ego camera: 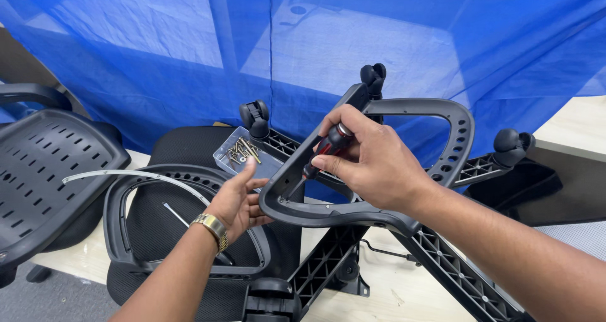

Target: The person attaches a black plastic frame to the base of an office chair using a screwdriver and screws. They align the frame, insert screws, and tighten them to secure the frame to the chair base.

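While gripped, screwdriver [319, 158] tip down-left, diagonal.

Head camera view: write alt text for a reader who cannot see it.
The right hand holds a red-and-black screwdriver with its tip against a black plastic chair armrest loop, while the left hand, wearing a gold wristwatch, reaches toward a clear tray of screws. A star-shaped chair base with casters lies upturned before a blue cloth.
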